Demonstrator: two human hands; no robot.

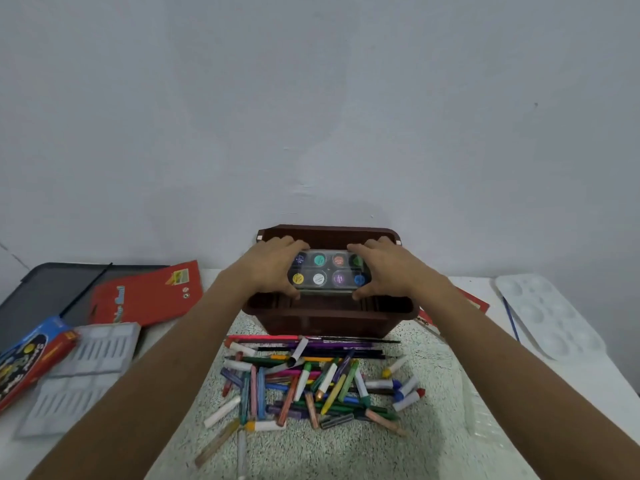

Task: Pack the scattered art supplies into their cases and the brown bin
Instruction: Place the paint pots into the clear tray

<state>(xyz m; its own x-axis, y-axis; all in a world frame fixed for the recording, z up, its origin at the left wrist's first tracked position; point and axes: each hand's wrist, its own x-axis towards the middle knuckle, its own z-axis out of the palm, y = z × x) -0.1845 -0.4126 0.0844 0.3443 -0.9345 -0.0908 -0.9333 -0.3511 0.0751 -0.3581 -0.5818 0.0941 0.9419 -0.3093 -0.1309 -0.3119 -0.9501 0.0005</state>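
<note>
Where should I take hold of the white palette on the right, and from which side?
When the right hand lets go of the paint case, probably grip the white palette at its near short end, from the front. It lies flat with a thin rim, so thumb above, fingers under. A blue brush lies beside its left side; avoid that.

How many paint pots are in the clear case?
8 paint pots, in two rows of four inside the clear case; the left hand and right hand cover its ends, so more may be hidden.
</note>
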